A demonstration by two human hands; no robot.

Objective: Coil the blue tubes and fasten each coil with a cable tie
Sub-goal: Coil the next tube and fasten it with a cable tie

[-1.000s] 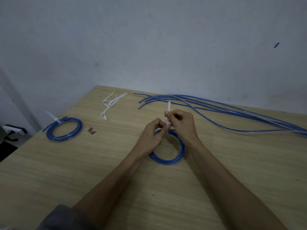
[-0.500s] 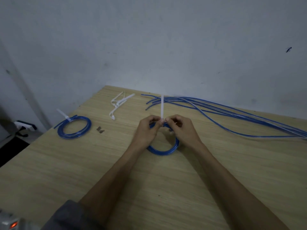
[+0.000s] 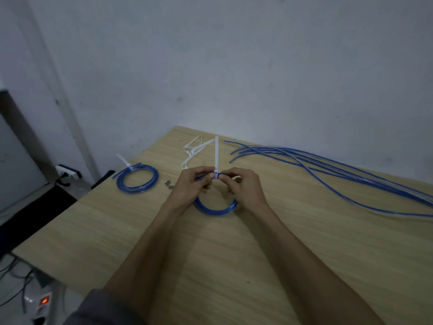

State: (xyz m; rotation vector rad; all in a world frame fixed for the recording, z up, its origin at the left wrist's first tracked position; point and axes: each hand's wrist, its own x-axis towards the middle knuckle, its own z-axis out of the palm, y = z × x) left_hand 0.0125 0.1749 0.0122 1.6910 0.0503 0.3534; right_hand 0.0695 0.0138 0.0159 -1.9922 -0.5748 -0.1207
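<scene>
- The counter is pale wood with a straight grain, its far edge against a grey wall.
- Loose blue tubes lie in a long bundle along the far edge. Their long axis runs from the middle of that edge out toward the right edge, with the cut ends fanned toward the middle.
- A finished coil lies flat near the left edge, a round ring of several turns. Its white tie tail slants up and away to the left.
- The coil in hand sits at the middle of the counter, tilted so that its near arc rests on the wood and its far arc is raised.
- The left hand has a narrow grip, fingertips pinched on the raised arc just left of the tie.
- The right hand pinches the same arc just right of the tie.
- The cable tie is white, wrapped around the arc between the two hands, its tail standing nearly upright.
- Spare white ties lie in a small heap near the far left corner.
</scene>
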